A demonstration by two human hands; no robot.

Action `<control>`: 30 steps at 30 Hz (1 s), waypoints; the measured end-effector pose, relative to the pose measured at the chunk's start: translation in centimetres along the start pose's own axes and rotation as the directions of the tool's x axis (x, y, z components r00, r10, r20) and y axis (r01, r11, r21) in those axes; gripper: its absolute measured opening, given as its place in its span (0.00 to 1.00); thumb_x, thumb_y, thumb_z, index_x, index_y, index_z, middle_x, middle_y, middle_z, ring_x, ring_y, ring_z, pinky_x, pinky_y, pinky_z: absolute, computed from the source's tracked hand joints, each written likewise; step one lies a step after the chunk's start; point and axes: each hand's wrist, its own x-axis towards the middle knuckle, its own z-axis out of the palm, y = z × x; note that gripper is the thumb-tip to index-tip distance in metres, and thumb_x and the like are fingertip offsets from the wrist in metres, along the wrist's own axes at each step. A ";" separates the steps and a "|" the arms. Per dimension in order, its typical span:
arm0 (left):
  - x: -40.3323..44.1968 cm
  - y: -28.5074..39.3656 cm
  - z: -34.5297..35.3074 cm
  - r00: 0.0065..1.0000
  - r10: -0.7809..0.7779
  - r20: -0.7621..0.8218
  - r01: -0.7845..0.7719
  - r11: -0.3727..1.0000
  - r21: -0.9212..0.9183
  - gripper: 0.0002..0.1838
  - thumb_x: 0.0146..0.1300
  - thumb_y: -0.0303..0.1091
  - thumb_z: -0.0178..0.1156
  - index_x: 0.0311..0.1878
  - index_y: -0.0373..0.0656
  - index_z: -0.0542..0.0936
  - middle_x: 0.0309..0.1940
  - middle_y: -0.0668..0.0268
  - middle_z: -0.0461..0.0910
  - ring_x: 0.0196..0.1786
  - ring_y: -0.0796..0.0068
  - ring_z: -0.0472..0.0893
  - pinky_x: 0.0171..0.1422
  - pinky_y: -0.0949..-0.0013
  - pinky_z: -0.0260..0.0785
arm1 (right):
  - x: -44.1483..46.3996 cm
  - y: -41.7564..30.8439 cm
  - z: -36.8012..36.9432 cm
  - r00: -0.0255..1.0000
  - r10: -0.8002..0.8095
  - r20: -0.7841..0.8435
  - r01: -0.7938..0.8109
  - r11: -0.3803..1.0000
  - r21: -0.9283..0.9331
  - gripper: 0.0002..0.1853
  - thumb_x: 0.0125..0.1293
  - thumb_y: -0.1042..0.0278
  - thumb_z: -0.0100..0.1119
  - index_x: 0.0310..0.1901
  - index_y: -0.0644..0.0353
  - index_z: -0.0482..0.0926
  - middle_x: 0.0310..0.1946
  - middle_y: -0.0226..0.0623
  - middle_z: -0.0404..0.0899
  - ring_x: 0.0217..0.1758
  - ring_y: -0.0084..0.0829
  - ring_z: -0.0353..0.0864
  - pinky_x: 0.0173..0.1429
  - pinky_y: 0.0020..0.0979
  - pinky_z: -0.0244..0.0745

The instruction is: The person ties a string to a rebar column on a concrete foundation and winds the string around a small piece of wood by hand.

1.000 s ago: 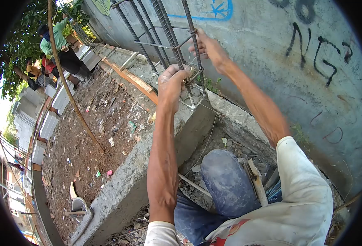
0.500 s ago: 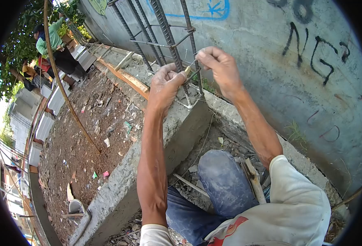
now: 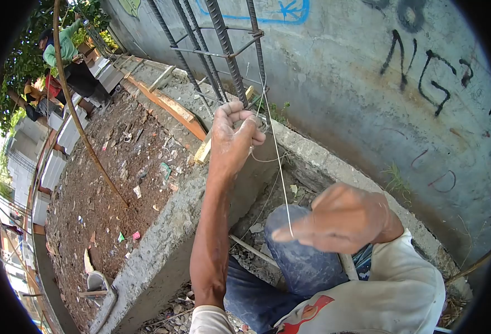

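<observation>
A pale thin string (image 3: 279,158) runs taut from a steel rebar column (image 3: 226,44) down to my right hand (image 3: 343,218). That hand is closed on the string's lower end in front of my knee, blurred by motion. My left hand (image 3: 235,133) is at the foot of the rebar, its fingers curled and pinched on the string. A slack loop of string hangs beside its fingertips. Whatever else those fingers hold is hidden. Square stirrups (image 3: 231,54) ring the upright bars, which rise from the concrete beam.
A concrete beam (image 3: 165,242) with a wooden plank (image 3: 165,103) crosses at left, beside littered soil. A graffiti-marked wall (image 3: 345,83) stands at right. A thin bent pole (image 3: 81,125) leans at left. A person in green (image 3: 62,53) and others are near white blocks at upper left.
My right hand has swung down and toward me from the rebar, drawing the string out long. My left hand has shifted slightly down, staying by the bars.
</observation>
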 end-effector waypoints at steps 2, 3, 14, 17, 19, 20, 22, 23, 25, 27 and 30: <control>0.3 0.0 -0.1 1.000 -0.006 0.003 0.006 1.000 -0.010 0.27 0.75 0.33 0.65 0.69 0.30 0.67 0.51 0.59 0.81 0.39 0.72 0.86 0.47 0.65 0.83 | -0.9 -0.7 0.0 0.978 -0.092 0.188 0.089 0.996 0.025 0.23 0.69 0.76 0.65 0.66 0.69 0.80 0.21 0.37 0.81 0.20 0.39 0.82 0.25 0.38 0.76; 0.2 0.3 -0.2 0.999 -0.053 -0.015 0.051 0.996 -0.069 0.27 0.75 0.35 0.65 0.69 0.32 0.68 0.51 0.59 0.81 0.39 0.72 0.86 0.48 0.64 0.83 | -1.1 -0.8 0.6 0.972 -0.095 0.214 0.088 0.995 0.042 0.25 0.67 0.75 0.67 0.66 0.68 0.79 0.19 0.35 0.77 0.19 0.39 0.81 0.23 0.40 0.75; -2.0 2.6 0.0 0.953 -0.254 0.166 0.247 0.967 0.057 0.18 0.80 0.47 0.63 0.50 0.39 0.84 0.37 0.66 0.86 0.37 0.74 0.88 0.46 0.66 0.81 | -0.9 0.1 11.5 0.888 -0.130 0.441 0.155 0.988 -0.021 0.09 0.63 0.71 0.59 0.40 0.66 0.72 0.16 0.42 0.75 0.22 0.48 0.84 0.23 0.48 0.73; -2.8 1.0 -0.9 0.962 -0.231 0.148 0.230 0.973 0.025 0.15 0.82 0.43 0.60 0.48 0.39 0.86 0.28 0.71 0.84 0.27 0.80 0.83 0.38 0.73 0.78 | -0.8 0.4 10.6 0.734 -0.049 0.677 0.044 0.999 0.025 0.09 0.68 0.69 0.60 0.41 0.66 0.75 0.19 0.46 0.79 0.26 0.51 0.86 0.28 0.50 0.76; -3.8 -0.8 -1.5 0.956 -0.256 0.143 0.260 0.966 -0.007 0.15 0.82 0.42 0.60 0.48 0.39 0.85 0.28 0.71 0.84 0.25 0.81 0.80 0.35 0.75 0.76 | -1.5 2.4 9.0 0.841 -0.057 0.538 -0.047 0.983 0.177 0.12 0.74 0.62 0.61 0.45 0.64 0.80 0.27 0.49 0.84 0.33 0.52 0.88 0.37 0.50 0.81; -4.4 -1.6 -1.6 0.949 -0.283 0.135 0.292 0.956 -0.044 0.14 0.82 0.41 0.59 0.48 0.39 0.85 0.28 0.70 0.84 0.22 0.83 0.77 0.32 0.76 0.74 | -1.3 3.5 7.6 0.918 0.020 0.397 -0.085 0.985 0.148 0.14 0.75 0.58 0.63 0.49 0.61 0.81 0.31 0.48 0.86 0.37 0.50 0.89 0.41 0.48 0.82; -5.6 -2.4 -1.0 0.952 -0.293 0.089 0.296 0.955 -0.027 0.14 0.82 0.39 0.59 0.46 0.39 0.86 0.27 0.70 0.83 0.19 0.83 0.73 0.28 0.78 0.70 | -0.4 5.9 5.1 0.971 0.225 0.081 -0.232 0.970 0.079 0.16 0.75 0.57 0.67 0.55 0.59 0.83 0.37 0.46 0.89 0.39 0.42 0.91 0.45 0.43 0.84; -6.1 -2.6 -0.7 0.967 -0.249 0.049 0.248 0.968 0.030 0.14 0.82 0.39 0.59 0.46 0.39 0.86 0.26 0.70 0.83 0.19 0.83 0.74 0.27 0.77 0.69 | -0.1 7.2 4.3 0.936 0.340 -0.092 -0.336 0.940 0.052 0.17 0.74 0.58 0.69 0.57 0.59 0.83 0.39 0.44 0.90 0.39 0.37 0.92 0.45 0.40 0.84; -7.1 -2.8 0.1 0.979 -0.202 0.014 0.200 0.976 0.088 0.14 0.82 0.38 0.59 0.46 0.39 0.87 0.25 0.70 0.83 0.20 0.83 0.74 0.27 0.76 0.68 | 1.0 9.5 3.6 0.773 0.472 -0.423 -0.457 0.878 0.144 0.16 0.76 0.63 0.69 0.56 0.66 0.83 0.37 0.39 0.89 0.39 0.23 0.86 0.45 0.32 0.82; -8.0 -2.8 0.9 0.988 -0.152 0.010 0.144 0.952 0.272 0.13 0.80 0.36 0.60 0.46 0.37 0.87 0.26 0.67 0.85 0.20 0.80 0.79 0.27 0.73 0.71 | 2.0 13.1 3.2 0.656 0.445 -0.609 -0.437 0.883 0.174 0.19 0.76 0.59 0.69 0.55 0.68 0.82 0.36 0.41 0.88 0.39 0.26 0.87 0.45 0.33 0.82; -8.9 -2.5 1.6 0.990 -0.133 0.041 0.105 0.909 0.403 0.12 0.79 0.35 0.61 0.45 0.36 0.88 0.26 0.63 0.87 0.22 0.76 0.84 0.30 0.70 0.75 | 3.4 16.4 2.1 0.593 0.504 -0.627 -0.536 0.829 0.159 0.21 0.74 0.56 0.71 0.55 0.68 0.82 0.37 0.43 0.89 0.38 0.28 0.88 0.44 0.35 0.82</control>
